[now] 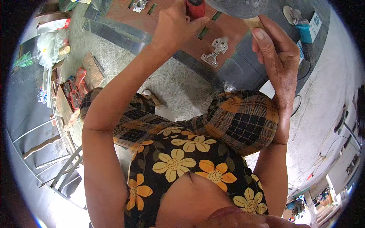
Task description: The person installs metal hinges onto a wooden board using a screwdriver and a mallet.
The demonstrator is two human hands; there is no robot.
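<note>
My left hand (176, 28) is closed around a red and black object (196, 9) at the top edge; its kind cannot be made out. My right hand (279, 49) pinches a short, pale wooden handle between thumb and fingers. The handle belongs to a grey, rounded tool (243, 7), cut off by the top of the view. Beneath both hands lies a reddish-brown panel (186, 53) with a dark border and several narrow slots. A silver metal hinge (215, 53) rests on it between my hands, and another hinge (139, 5) lies farther left.
A teal and white box (304, 32) stands right of the panel. Clear plastic bags (51, 49), red packets (78, 89) and cardboard (92, 70) lie to the left. Metal bars (62, 173) stand at lower left. My plaid-covered knees (243, 121) are close below the panel.
</note>
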